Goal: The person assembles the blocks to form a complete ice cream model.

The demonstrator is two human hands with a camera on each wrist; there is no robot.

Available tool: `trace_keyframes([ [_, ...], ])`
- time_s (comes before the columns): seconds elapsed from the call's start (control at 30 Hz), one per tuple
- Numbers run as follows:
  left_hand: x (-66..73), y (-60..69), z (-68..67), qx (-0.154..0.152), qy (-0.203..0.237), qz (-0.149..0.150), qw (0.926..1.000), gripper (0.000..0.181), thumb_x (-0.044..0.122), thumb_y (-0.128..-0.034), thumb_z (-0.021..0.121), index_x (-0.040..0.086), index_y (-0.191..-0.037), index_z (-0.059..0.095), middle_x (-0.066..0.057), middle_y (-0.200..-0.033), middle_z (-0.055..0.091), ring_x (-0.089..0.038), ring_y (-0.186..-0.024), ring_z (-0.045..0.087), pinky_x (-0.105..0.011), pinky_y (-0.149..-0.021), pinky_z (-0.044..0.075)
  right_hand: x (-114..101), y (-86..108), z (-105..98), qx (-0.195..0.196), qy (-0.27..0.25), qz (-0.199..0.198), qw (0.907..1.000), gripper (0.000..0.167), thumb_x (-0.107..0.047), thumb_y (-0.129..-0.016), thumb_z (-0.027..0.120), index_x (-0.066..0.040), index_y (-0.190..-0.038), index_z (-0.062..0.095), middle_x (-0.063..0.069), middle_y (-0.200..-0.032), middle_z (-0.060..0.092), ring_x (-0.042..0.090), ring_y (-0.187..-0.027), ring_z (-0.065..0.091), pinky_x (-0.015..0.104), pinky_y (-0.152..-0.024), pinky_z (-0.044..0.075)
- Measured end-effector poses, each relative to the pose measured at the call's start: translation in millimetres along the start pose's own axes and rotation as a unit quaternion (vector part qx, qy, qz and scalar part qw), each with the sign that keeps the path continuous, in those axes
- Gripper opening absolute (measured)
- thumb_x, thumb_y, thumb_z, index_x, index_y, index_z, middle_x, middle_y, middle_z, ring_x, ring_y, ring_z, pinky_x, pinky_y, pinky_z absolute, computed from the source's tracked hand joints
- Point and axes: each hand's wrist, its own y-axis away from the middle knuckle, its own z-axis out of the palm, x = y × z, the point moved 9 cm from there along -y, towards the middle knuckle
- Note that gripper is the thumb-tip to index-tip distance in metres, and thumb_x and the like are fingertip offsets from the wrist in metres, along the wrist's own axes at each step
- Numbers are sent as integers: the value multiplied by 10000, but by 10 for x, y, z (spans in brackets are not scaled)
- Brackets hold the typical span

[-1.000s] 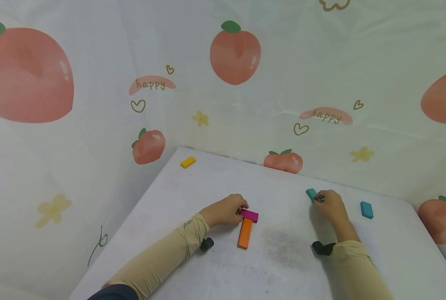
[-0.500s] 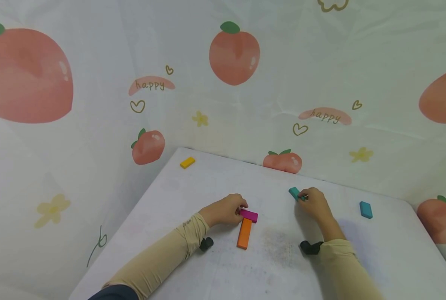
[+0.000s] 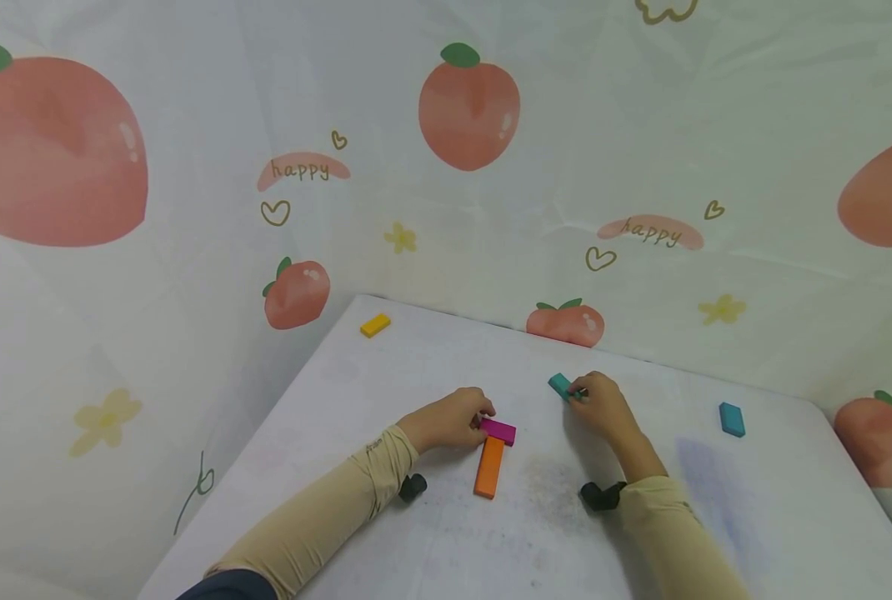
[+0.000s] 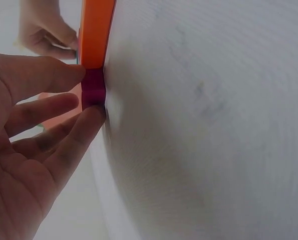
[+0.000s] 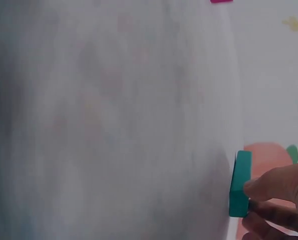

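My left hand point(image 3: 452, 419) pinches the left end of a magenta block point(image 3: 502, 432) between thumb and a finger; the left wrist view shows the fingers on either side of that block point(image 4: 93, 87). Its long side meets the far end of an orange block point(image 3: 489, 468), making a T shape on the table. To the right, my right hand point(image 3: 602, 406) holds a teal block point(image 3: 559, 384) by its near end. In the right wrist view the thumb presses on the teal block point(image 5: 240, 182), and the other fingers are partly hidden behind it.
A yellow block point(image 3: 375, 325) lies at the far left corner of the white table point(image 3: 431, 350). On the right side lies a blue block point(image 3: 732, 419). Behind the table hangs a curtain point(image 3: 371, 108) printed with peaches. Dark wrist cameras point(image 3: 602, 497) sit by both sleeves.
My right hand has moved left across the table with the teal block, closer to the magenta block. The left hand and the magenta and orange blocks have stayed in place.
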Motion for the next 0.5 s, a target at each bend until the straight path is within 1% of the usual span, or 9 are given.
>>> trace_keyframes([
  [0.17, 9, 9, -10, 14, -32, 40, 10000, 335, 119, -985, 720, 5, -1300, 708, -68, -1149, 682, -97, -939, 603, -222, -897, 547, -138, -20, 87, -126, -141, -97, 9998, 157, 1, -925, 700, 76, -1041, 776, 223, -1073, 704, 372, -1029, 681, 562, -969, 568],
  [0.5, 18, 10, -12, -10, -28, 65, 10000, 325, 119, -986, 720, 13, -1293, 710, -70, -1157, 675, -101, -950, 607, -222, -908, 548, -340, -34, 219, -422, -263, -102, 9987, 130, -10, -953, 717, 43, -1049, 787, 196, -1115, 701, 357, -1070, 681, 544, -1012, 572],
])
